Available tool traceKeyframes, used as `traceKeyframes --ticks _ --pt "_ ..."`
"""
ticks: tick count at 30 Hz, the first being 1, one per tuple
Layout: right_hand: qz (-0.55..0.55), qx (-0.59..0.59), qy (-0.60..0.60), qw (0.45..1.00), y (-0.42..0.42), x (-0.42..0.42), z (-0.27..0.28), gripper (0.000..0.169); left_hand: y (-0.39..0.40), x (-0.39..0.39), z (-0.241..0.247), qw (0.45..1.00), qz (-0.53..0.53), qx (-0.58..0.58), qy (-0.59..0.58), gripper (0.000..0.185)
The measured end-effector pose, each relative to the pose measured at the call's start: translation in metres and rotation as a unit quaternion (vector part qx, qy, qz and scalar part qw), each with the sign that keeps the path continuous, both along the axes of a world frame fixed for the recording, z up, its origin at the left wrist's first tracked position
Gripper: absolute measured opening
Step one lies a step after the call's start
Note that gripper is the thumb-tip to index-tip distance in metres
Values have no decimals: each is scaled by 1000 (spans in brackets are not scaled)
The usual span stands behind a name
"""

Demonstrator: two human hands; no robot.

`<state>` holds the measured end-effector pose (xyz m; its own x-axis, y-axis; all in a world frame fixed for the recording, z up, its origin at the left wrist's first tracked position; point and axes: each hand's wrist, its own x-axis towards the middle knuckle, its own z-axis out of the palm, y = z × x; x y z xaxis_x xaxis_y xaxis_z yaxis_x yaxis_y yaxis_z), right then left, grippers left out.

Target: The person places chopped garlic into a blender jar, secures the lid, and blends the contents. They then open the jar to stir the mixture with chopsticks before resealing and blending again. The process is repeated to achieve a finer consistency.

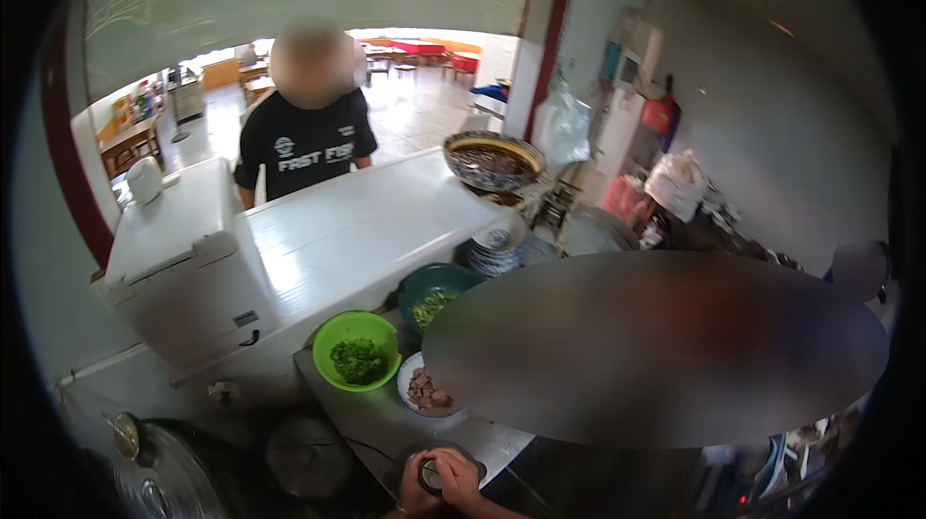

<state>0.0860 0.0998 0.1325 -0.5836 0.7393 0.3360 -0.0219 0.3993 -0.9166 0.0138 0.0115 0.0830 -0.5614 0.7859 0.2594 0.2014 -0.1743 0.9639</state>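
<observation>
At the bottom edge of the view, my left hand and my right hand are close together over the near end of a steel worktop. Between them they clasp a small round object with a pale top; its kind cannot be made out. Something dark and rounded shows around and under the fingers. Just beyond my hands lies a white, blue-rimmed bowl of cut meat pieces. To its left stands a bright green plastic basin holding chopped green herbs.
A dark green basin holds chopped greens. Stacked bowls stand below a white counter, which bears a large patterned bowl of dark liquid. A person stands behind it. A large blurred patch hides the right side. Metal lids lie lower left.
</observation>
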Motion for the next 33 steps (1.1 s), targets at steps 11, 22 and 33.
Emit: traceKeyframes --ticks 11,22,33 --pt "-3 3 -16 1000 1 7 9 20 5 -1 -17 996 1 -16 84 84" --pt "-14 35 -23 999 11 -2 1 21 13 -6 -17 996 29 -45 76 93" --pt "-7 10 -32 999 19 -16 7 22 21 -15 -23 996 53 -45 57 93"
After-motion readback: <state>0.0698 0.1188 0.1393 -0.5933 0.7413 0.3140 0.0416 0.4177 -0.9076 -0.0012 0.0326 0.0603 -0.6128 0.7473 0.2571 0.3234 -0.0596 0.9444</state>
